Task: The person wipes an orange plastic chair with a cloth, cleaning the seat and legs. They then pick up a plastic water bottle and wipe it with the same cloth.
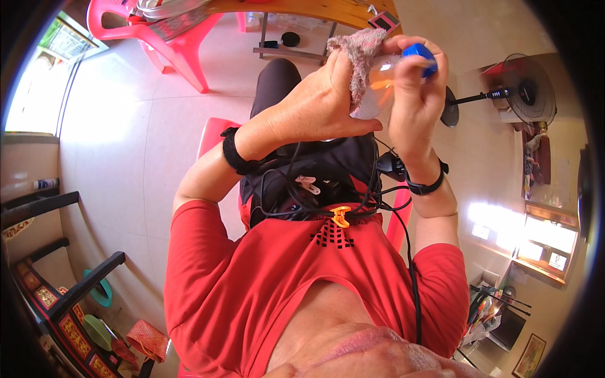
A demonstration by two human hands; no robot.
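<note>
A clear plastic bottle (378, 97) with orange colouring on it is held up in front of me, above my lap, tilted. My left hand (324, 101) has a greyish-pink terry cloth (364, 54) in its grip, and the cloth lies against the bottle's side. The left thumb sticks out below the bottle. At the upper end, the fingers of my right hand (418, 94) are around the blue cap (418, 54); the right thumb is blurred. Cloth and fingers hide part of the bottle.
Ahead is a wooden table (302, 8) with a small pink-edged device (384, 21) on it. A pink plastic chair (194, 42) stands at front left, a pedestal fan (527, 92) at right. Black cables (288, 189) loop across my lap. Dark wooden furniture (85, 283) is at left.
</note>
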